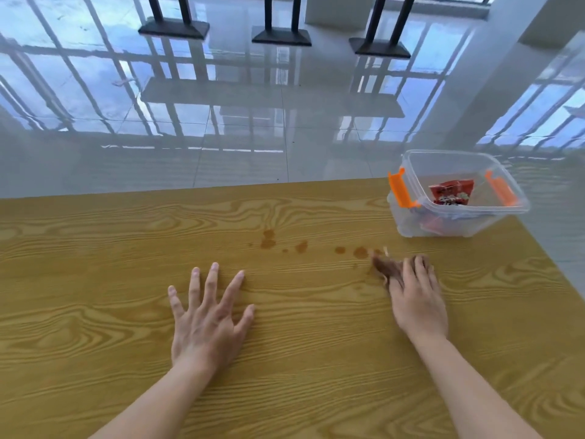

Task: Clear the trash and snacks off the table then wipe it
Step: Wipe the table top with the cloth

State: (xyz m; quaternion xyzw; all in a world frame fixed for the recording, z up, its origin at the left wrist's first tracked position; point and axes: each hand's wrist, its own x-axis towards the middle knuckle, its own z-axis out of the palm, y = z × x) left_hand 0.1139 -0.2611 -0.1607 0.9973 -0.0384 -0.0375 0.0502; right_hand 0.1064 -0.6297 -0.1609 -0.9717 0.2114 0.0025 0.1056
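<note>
The wooden table (pixel 126 248) carries a row of brown spill spots (pixel 300 246) near its middle. My right hand (pixel 416 299) presses a brown, blurred wad, a cloth or tissue (pixel 384 267), flat on the table at the right end of the spots. My left hand (pixel 209 315) lies flat on the wood with fingers spread, holding nothing. A clear plastic box (pixel 411 217) with orange clips stands at the table's far right corner, with a red snack packet (pixel 451 193) inside it.
The table's far edge runs across the middle of the view, its right edge slants down at the right. Beyond lies a glossy tiled floor (pixel 253 128) with black table bases (pixel 281 36) at the top.
</note>
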